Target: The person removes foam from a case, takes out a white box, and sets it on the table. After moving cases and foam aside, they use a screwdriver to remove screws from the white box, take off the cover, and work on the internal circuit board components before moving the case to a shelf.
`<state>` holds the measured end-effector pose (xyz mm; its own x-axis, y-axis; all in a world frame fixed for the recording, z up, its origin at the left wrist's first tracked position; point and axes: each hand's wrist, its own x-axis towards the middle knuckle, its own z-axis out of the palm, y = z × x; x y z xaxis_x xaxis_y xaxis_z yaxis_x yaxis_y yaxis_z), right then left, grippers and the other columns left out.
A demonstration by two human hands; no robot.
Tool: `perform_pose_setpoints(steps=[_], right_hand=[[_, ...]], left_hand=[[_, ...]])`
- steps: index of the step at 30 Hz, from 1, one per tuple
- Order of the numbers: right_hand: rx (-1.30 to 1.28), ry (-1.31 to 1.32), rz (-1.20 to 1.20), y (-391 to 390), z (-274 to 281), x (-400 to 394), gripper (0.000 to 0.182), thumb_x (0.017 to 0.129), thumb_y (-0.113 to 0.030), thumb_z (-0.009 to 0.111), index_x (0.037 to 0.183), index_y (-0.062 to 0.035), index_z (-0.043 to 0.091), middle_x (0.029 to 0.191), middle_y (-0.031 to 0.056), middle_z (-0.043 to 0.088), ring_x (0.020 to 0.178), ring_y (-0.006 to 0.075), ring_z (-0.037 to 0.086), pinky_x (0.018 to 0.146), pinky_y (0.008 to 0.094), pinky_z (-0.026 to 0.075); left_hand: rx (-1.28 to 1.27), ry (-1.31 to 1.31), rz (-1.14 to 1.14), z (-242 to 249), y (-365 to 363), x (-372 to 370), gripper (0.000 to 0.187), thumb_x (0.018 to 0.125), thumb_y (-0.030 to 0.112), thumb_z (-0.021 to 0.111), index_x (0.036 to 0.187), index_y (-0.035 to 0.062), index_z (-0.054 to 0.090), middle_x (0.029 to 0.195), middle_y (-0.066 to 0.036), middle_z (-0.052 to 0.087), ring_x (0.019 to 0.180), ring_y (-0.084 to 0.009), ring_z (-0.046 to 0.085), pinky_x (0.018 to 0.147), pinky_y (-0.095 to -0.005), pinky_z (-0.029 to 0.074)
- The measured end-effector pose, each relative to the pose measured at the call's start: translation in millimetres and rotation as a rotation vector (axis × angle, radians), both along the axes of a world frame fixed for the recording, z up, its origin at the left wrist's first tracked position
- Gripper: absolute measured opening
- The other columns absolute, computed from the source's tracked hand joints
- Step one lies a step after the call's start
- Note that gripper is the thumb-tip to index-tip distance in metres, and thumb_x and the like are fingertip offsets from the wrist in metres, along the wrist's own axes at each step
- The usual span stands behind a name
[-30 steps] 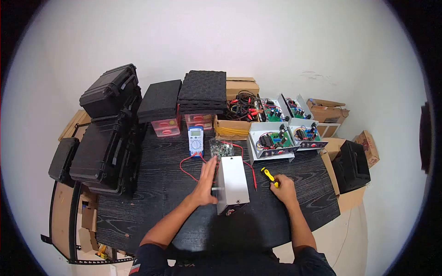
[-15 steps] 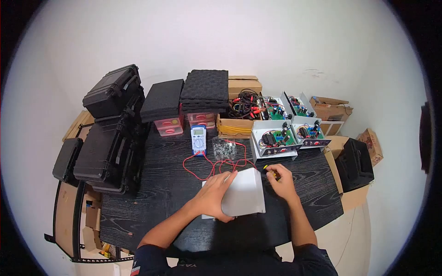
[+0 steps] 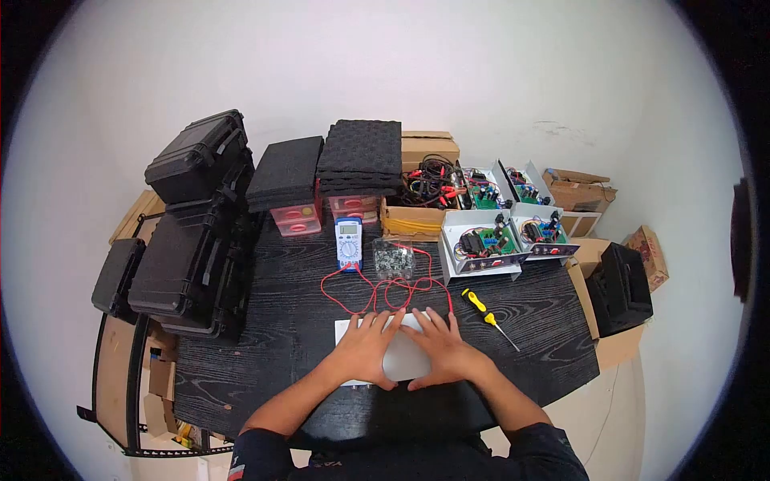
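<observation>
A white sheet-metal casing (image 3: 406,362) lies on the table in front of me. My left hand (image 3: 365,351) grips its left part, fingers toward the far edge and thumb near the front. On the right part, my right hand (image 3: 443,350) grips it the same way, and the thumbs come close together. Both hands hide much of the casing. To the right of my right hand lies a yellow-and-black screwdriver (image 3: 479,308), its shaft pointing toward the front right. Red test leads (image 3: 374,295) run just beyond my fingers, from a blue-and-white multimeter (image 3: 348,244).
A clear box of small parts (image 3: 394,260) sits beyond the casing. Several open white units with green circuit boards (image 3: 486,240) stand at the back right. Black hard cases (image 3: 188,260) are stacked at left; foam sheets (image 3: 358,156) rest on pink drawers (image 3: 296,218).
My right hand has put the screwdriver down on the table and moved left onto the casing. The casing now lies lower and flatter, shifted slightly left under both hands.
</observation>
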<state>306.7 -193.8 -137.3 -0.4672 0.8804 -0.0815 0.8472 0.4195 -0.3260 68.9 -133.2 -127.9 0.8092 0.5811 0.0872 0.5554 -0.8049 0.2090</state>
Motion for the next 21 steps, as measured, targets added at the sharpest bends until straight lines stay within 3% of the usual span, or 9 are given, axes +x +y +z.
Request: perform_pose_setpoints(steps=[4, 9, 10, 13, 14, 17, 21], right_hand=[[0.052, -0.104, 0.060, 7.1, -9.6, -18.3, 0.133, 0.060, -0.072, 0.088, 0.166, -0.0157, 0.031, 0.169, 0.0316, 0.020, 0.158, 0.0538, 0.015, 0.117, 0.0817, 0.011], [0.098, -0.031, 0.157, 24.5, -16.7, -56.2, 0.130, 0.057, -0.068, 0.090, 0.163, -0.0148, 0.037, 0.164, 0.0320, 0.026, 0.157, 0.0530, 0.017, 0.116, 0.0818, 0.013], [0.138, 0.004, 0.173, 27.2, -19.4, -61.7, 0.128, 0.056, -0.066, 0.091, 0.161, -0.0146, 0.039, 0.163, 0.0315, 0.028, 0.157, 0.0523, 0.018, 0.117, 0.0815, 0.013], [0.035, 0.027, 0.199, 37.0, -16.4, -68.5, 0.126, 0.052, -0.058, 0.094, 0.158, -0.0124, 0.044, 0.158, 0.0306, 0.032, 0.154, 0.0509, 0.023, 0.118, 0.0800, 0.014], [0.024, 0.028, 0.205, 37.8, -14.6, -69.0, 0.125, 0.051, -0.056, 0.094, 0.157, -0.0116, 0.044, 0.157, 0.0304, 0.034, 0.153, 0.0505, 0.025, 0.118, 0.0795, 0.014], [0.036, 0.043, 0.214, 36.7, -7.2, -66.2, 0.125, 0.050, -0.052, 0.095, 0.156, -0.0093, 0.044, 0.154, 0.0303, 0.035, 0.151, 0.0500, 0.028, 0.119, 0.0785, 0.015], [0.112, 0.195, 0.201, 35.9, 16.2, -47.2, 0.129, 0.050, -0.050, 0.096, 0.158, -0.0083, 0.040, 0.157, 0.0300, 0.032, 0.151, 0.0515, 0.028, 0.121, 0.0737, 0.019]], left_hand=[[-0.115, -0.041, -0.071, 4.1, 7.5, -6.3, 0.142, 0.052, 0.056, 0.096, 0.164, -0.0012, 0.029, 0.157, -0.030, 0.041, 0.143, -0.0473, 0.045, 0.119, -0.0559, 0.035], [-0.222, -0.274, -0.113, 44.5, 43.7, -25.9, 0.124, 0.062, 0.054, 0.094, 0.162, 0.0043, 0.039, 0.169, -0.030, 0.028, 0.154, -0.0478, 0.033, 0.124, -0.0547, 0.030], [-0.212, -0.359, -0.095, 59.3, 43.9, -27.0, 0.107, 0.069, 0.049, 0.091, 0.158, 0.0054, 0.048, 0.166, -0.027, 0.037, 0.151, -0.0447, 0.039, 0.123, -0.0524, 0.033], [-0.229, -0.461, -0.136, 74.9, 47.3, -28.9, 0.099, 0.074, 0.043, 0.089, 0.156, 0.0046, 0.050, 0.161, -0.025, 0.046, 0.149, -0.0422, 0.043, 0.122, -0.0522, 0.035], [-0.257, -0.529, -0.148, 81.1, 42.6, -27.9, 0.089, 0.077, 0.039, 0.087, 0.152, 0.0052, 0.054, 0.156, -0.022, 0.054, 0.145, -0.0406, 0.050, 0.122, -0.0516, 0.035], [-0.285, -0.621, -0.186, 73.8, 43.3, -26.7, 0.072, 0.079, 0.039, 0.084, 0.140, 0.0055, 0.066, 0.148, -0.018, 0.063, 0.139, -0.0388, 0.057, 0.122, -0.0513, 0.034], [-0.142, -0.629, -0.303, 77.8, 40.6, -40.4, 0.052, 0.076, 0.030, 0.086, 0.120, 0.0063, 0.075, 0.133, -0.010, 0.072, 0.133, -0.0345, 0.062, 0.122, -0.0587, 0.032]])
